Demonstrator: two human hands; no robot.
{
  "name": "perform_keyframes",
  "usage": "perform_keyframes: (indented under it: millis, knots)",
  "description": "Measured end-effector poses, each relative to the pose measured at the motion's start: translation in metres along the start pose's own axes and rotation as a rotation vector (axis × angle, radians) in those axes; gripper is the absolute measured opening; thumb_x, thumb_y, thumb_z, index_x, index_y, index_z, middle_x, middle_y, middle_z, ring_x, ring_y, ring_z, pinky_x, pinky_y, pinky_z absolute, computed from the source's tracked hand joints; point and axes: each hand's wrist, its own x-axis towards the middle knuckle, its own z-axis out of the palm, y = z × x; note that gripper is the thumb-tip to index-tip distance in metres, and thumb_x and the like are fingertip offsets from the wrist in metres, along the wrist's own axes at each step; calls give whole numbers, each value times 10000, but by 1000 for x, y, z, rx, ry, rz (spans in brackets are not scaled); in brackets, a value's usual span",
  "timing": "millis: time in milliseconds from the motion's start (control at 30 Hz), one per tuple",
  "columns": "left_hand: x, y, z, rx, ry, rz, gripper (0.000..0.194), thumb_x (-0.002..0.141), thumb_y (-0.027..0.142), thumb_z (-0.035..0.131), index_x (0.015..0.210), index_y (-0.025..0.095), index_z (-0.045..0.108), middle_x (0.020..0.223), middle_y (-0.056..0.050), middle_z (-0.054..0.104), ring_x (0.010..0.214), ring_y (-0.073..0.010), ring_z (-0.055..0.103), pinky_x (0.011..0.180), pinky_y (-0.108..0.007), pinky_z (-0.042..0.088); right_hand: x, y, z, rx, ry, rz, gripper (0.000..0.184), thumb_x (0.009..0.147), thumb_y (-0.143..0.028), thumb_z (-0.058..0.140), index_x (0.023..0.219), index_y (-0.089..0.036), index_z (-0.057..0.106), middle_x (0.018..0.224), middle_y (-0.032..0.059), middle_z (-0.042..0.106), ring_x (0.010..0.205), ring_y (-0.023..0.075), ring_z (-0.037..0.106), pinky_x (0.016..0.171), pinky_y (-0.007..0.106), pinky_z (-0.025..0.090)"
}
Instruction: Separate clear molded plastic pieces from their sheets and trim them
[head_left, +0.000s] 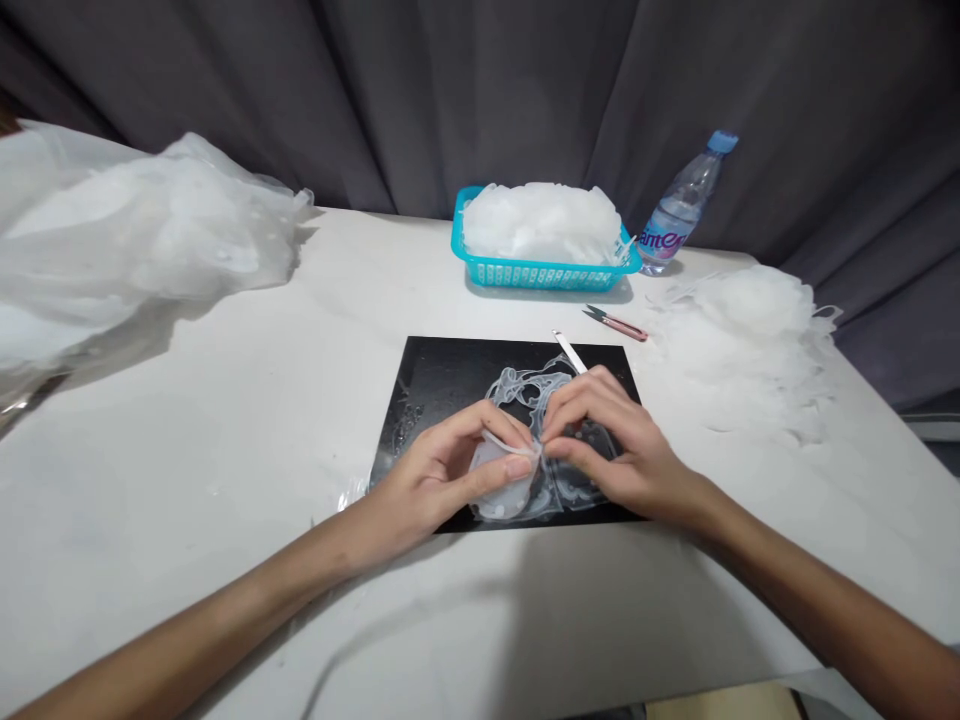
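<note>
My left hand (450,468) pinches a soft, translucent white rubbery piece (501,478) between thumb and fingers. At the piece's right edge, my right hand (626,445) has its thumb and fingertips pressed together on the same piece. A slim white tool (570,352) sticks out past the right fingers, its far end pointing up and left; whether the hand holds it or it lies on the board cannot be made out. Below both hands is a black board (431,385), with tangled, clear-looking strips of scrap (517,385) spread over it.
Beyond the board stands a turquoise basket (551,275) heaped with white pieces (540,220). Pink-handled thread snips (622,325) lie near it. A water bottle (675,215) is at the back, a white scrap pile (750,340) at right, and a large plastic bag (165,215) at left.
</note>
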Motion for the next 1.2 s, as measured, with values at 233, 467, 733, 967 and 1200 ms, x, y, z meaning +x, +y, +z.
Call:
perform_keyframes:
  millis: [233,467,733,967,1200]
  knots:
    - [1,-1,-1,30,-12,-20,65,1017,281,716,997,220,709,1016,-14,692,918,-135,662,825,-258,515,6,87,-41,-655,160,262,308,1057,-346,549,1324,-240,663,1275,138,655,1210,343,537,1076,542,455]
    - [5,3,-1,113,53,19,146,983,336,755,965,191,751,1020,-70,766,960,-176,696,857,-282,551,-5,118,-47,-778,72,316,293,1063,-277,479,1199,-200,727,1089,149,663,1025,327,592,934,495,502]
    - [5,6,-1,22,11,-32,118,1015,313,712,1025,196,720,1086,-89,826,980,-211,786,841,-309,611,-8,115,-46,-761,145,347,226,1049,-286,529,1113,-164,708,1009,141,629,997,317,587,929,469,506]
    - [2,4,0,132,86,-76,175,997,368,730,990,203,673,969,-58,837,923,-217,805,791,-290,619,-6,106,-48,-967,89,392,264,1069,-241,410,1008,-164,655,956,169,675,905,321,594,817,448,501]
    - [1,4,-2,269,49,-56,198,1009,384,709,1030,193,658,911,-50,816,838,-198,778,703,-269,583,4,61,-47,-715,310,251,266,1116,-312,385,1062,-197,618,964,115,708,907,270,645,847,425,504]
